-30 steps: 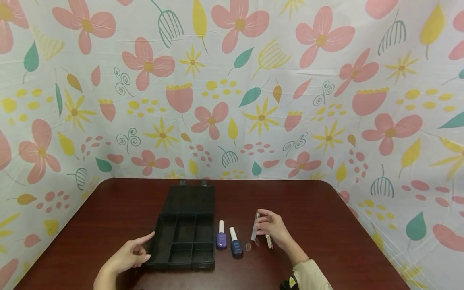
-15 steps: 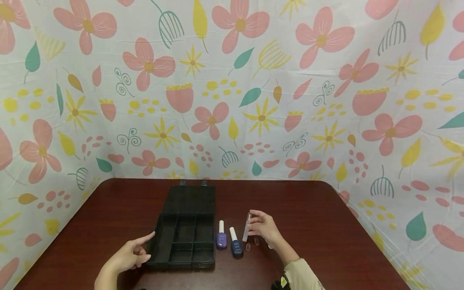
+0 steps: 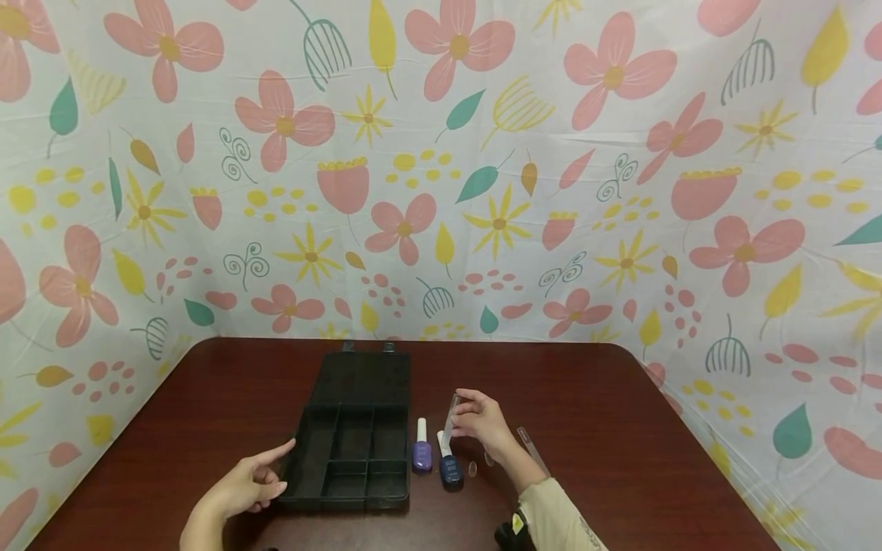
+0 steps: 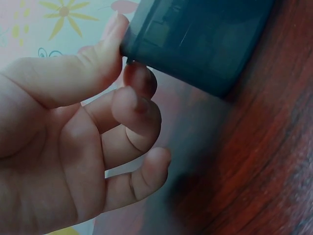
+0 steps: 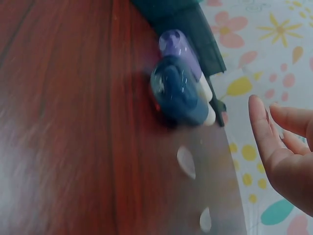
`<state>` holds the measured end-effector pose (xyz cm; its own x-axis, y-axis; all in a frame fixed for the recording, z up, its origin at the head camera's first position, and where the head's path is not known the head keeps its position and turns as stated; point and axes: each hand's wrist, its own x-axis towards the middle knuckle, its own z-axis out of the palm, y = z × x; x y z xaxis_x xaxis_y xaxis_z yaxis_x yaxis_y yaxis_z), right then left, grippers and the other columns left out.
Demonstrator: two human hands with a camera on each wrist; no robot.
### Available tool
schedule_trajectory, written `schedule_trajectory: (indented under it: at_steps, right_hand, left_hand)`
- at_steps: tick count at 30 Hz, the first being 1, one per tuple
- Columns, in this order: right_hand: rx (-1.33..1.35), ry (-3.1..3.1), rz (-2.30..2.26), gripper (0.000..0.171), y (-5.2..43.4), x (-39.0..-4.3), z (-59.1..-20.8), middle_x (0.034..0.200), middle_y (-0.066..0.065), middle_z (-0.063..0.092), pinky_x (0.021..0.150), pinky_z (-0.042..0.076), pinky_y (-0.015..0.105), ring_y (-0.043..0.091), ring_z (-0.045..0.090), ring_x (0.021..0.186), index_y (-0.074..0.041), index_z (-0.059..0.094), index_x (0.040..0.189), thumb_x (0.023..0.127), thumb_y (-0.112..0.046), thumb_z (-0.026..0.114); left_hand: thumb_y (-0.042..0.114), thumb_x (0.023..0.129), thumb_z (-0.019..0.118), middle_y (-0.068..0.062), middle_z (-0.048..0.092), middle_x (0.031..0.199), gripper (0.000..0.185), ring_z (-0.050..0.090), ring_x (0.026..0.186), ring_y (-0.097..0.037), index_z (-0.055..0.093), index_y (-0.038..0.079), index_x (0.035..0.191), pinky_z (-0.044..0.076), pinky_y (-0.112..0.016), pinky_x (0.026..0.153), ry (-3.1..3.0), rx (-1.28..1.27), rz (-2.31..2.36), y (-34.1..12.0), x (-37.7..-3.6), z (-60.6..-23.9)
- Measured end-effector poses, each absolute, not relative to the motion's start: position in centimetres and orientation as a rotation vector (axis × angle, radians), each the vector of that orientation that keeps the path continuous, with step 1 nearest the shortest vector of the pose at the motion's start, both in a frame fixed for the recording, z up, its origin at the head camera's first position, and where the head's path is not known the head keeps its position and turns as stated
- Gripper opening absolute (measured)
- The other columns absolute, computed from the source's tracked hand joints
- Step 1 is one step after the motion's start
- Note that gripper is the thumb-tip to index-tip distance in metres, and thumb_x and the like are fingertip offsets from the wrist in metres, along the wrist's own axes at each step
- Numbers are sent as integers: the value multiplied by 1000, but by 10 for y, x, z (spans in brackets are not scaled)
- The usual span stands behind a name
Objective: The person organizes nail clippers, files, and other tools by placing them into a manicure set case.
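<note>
While the right hand (image 3: pixel 482 419) pinches a thin clear strip (image 3: pixel 451 417) by its edge (light, bendy, likely slippery), the left hand's (image 3: pixel 248 482) straight forefinger touches the black box (image 3: pixel 354 428).

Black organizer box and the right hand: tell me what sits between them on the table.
Two nail polish bottles stand there, the purple bottle nearer the black organizer box, the dark blue bottle nearer the right hand; the head view shows it.

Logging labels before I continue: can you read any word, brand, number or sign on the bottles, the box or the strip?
None can be read.
Purple bottle: no label legible.
Blue bottle: no label legible.
Box: plain dark plastic.
Clear strip in the right hand: no print visible.
</note>
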<state>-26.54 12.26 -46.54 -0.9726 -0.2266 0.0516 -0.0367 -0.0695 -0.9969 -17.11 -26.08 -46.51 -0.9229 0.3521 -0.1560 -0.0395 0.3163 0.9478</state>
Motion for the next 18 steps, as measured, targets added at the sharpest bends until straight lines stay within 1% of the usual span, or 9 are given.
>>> schedule_trajectory:
  at_steps: [7,12,15,18]
  right_hand:
    - [-292,2030,-2199,50,103,-268,-460,85,15,55,64,50,38,16,60,67,13,38,126,80,15,55]
    - [-316,2027,-2184,48,87,-270,-456,86,17,56,66,50,41,17,62,66,13,39,126,80,13,56]
    - [-317,2013,-2194,48,78,-271,-455,85,17,57,67,49,43,16,62,64,14,40,124,80,14,57]
    - [-304,2004,-2207,46,70,-272,-454,82,16,58,66,49,43,14,61,60,14,41,123,79,15,57]
  left_hand:
    - [11,84,62,-1,44,64,72,40,51,-12,17,-6,138,37,-26,50,2220,286,1672,-262,-171,-466]
    - [10,85,61,0,42,64,72,39,52,-11,15,-6,138,36,-25,50,2175,287,1719,-262,-171,-466]
    - [10,85,60,-1,42,65,72,39,52,-11,14,-6,138,36,-26,50,2152,278,1734,-263,-171,-466]
    - [9,86,60,-1,43,65,71,38,53,-12,14,-5,139,36,-26,50,2142,265,1739,-262,-171,-466]
